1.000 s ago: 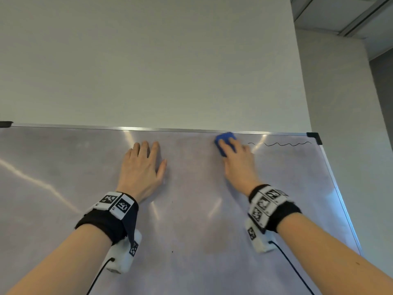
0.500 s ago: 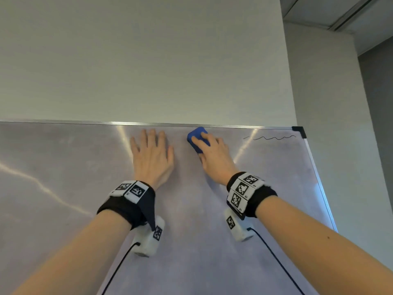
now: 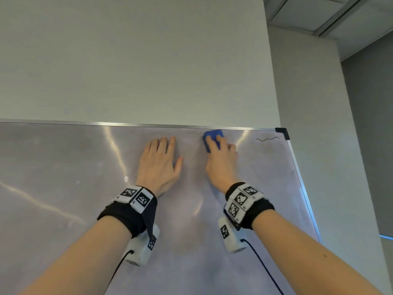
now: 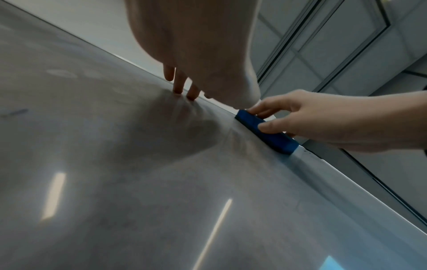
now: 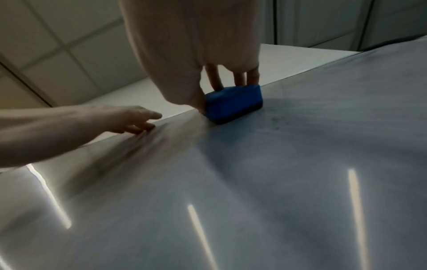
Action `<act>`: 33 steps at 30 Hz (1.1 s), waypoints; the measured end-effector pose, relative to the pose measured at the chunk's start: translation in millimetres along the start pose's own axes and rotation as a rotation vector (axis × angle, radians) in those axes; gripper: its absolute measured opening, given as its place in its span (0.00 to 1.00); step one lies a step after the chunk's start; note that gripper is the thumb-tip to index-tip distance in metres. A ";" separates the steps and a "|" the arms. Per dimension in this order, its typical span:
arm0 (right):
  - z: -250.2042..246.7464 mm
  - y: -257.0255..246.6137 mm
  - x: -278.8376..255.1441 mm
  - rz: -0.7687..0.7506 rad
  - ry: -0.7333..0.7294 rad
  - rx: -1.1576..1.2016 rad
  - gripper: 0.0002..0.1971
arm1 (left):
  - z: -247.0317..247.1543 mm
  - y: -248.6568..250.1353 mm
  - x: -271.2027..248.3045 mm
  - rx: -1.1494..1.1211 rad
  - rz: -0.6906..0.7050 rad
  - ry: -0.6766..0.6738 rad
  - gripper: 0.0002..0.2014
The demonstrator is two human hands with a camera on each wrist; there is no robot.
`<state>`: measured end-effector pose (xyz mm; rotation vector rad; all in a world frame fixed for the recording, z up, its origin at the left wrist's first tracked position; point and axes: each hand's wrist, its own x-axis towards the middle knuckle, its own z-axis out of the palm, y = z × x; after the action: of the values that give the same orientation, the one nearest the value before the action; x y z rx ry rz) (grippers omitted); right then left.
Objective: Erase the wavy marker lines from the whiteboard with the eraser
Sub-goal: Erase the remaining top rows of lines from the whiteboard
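Note:
A large whiteboard (image 3: 63,188) fills the lower part of the head view. My right hand (image 3: 221,158) grips a blue eraser (image 3: 212,136) and presses it against the board just under the top frame. In the right wrist view the eraser (image 5: 233,104) sits flat on the board with fingers on top and the thumb at its side. A short black wavy line (image 3: 267,139) shows to the right of the eraser, near the top right corner. My left hand (image 3: 159,160) lies flat on the board left of the eraser, fingers straight.
The board's metal top frame (image 3: 127,124) runs just above both hands. A black corner cap (image 3: 282,132) marks the top right corner, and the right edge (image 3: 302,188) slopes down from it. Plain wall (image 3: 148,60) lies above the board.
The wavy line has grown shorter from its left end. The eraser swept left, then moved back right along the top edge. My left hand stays flat on the board.

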<state>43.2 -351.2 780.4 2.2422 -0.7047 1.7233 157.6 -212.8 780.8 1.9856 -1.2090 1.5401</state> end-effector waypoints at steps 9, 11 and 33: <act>-21.5 117.4 10.6 0.080 0.022 0.042 0.26 | 3.6 -0.1 -0.8 0.024 0.000 0.018 0.34; -27.2 123.4 13.6 0.243 0.007 0.000 0.25 | 3.7 -0.2 -1.0 0.032 -0.001 0.018 0.33; -19.4 85.5 7.8 0.082 -0.029 -0.039 0.28 | 3.8 5.6 -1.6 0.036 -0.020 0.013 0.34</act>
<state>-14.4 -417.7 784.0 2.2460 -0.8402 1.7015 155.5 -218.1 776.8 2.0010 -1.1604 1.5739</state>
